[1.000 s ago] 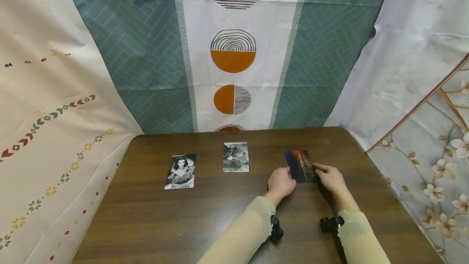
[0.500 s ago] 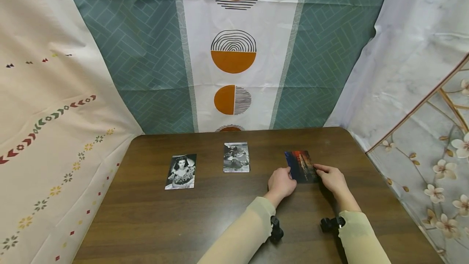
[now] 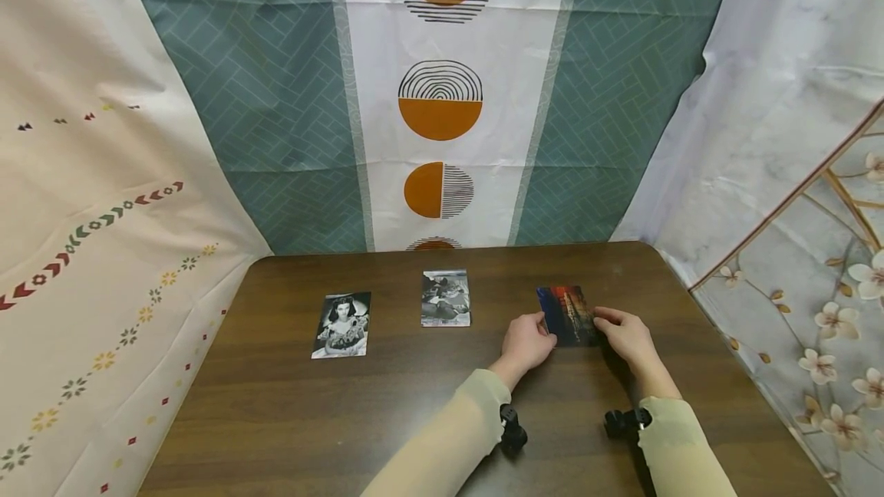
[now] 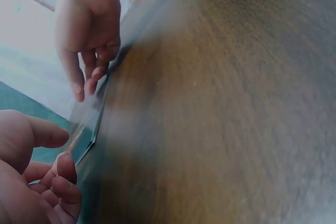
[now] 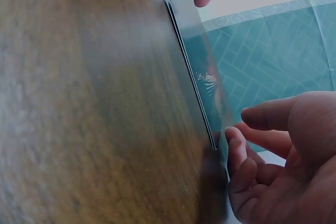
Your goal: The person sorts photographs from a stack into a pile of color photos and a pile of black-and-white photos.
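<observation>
Resting on the dark wooden table (image 3: 428, 405), a colourful photo card (image 3: 568, 315) in red and blue tones lies toward the right side, with one hand at each of its near corners. The person's left hand (image 3: 526, 343) sits at the card's near left corner, fingers curled loosely, their tips meeting the card's edge. From the left wrist view the fingertips (image 4: 65, 166) lie against the thin dark edge of the card (image 4: 97, 129), the thumb held a little apart above it; whether the fingers actually pinch the card cannot be told there. The right hand (image 3: 625, 336) is at the near right corner, fingers bent, tips against that edge. In the right wrist view its fingers (image 5: 236, 150) touch the card's corner (image 5: 197, 85), which appears slightly lifted from the wood along that side, while the thumb hovers over the glossy face. Both sleeves are pale yellow, each wrist carrying a small black camera mount.

Further left on the table lie two black-and-white photographs: a portrait of a dark-haired figure (image 3: 341, 324) near the left, and a smaller picture (image 3: 445, 297) at the middle rear, both flat and well apart from the hands. Patterned cloths hang behind and beside the table: a teal herringbone curtain (image 3: 276, 113) with orange circles at the back.
</observation>
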### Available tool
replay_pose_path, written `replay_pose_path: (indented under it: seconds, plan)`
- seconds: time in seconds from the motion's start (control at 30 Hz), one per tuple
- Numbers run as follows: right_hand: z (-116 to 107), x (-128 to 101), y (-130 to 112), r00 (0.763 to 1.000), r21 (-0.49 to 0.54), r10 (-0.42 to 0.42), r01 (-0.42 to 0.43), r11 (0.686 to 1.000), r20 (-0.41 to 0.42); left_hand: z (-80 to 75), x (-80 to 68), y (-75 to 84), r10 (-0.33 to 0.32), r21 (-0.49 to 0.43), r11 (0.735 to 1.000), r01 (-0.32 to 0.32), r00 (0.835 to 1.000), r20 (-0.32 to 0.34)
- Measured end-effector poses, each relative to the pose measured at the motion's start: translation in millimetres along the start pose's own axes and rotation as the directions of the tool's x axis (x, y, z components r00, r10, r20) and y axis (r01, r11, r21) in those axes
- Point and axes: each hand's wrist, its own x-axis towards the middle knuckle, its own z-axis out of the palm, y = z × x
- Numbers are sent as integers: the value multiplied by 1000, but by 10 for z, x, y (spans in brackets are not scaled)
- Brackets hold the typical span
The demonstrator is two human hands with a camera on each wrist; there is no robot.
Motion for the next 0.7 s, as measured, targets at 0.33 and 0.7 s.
replay_pose_path:
  seconds: [0.33, 0.7]
  plan:
    - [107, -2, -103, 996, -23, -62, 61, 998, -59, -264, -42, -131, 120, -86, 988, -124, 991, -58]
    - [330, 20, -313, 990, 0, -121, 121, 993, -72, -668, -119, -338, 140, -149, 978, -149, 988, -70]
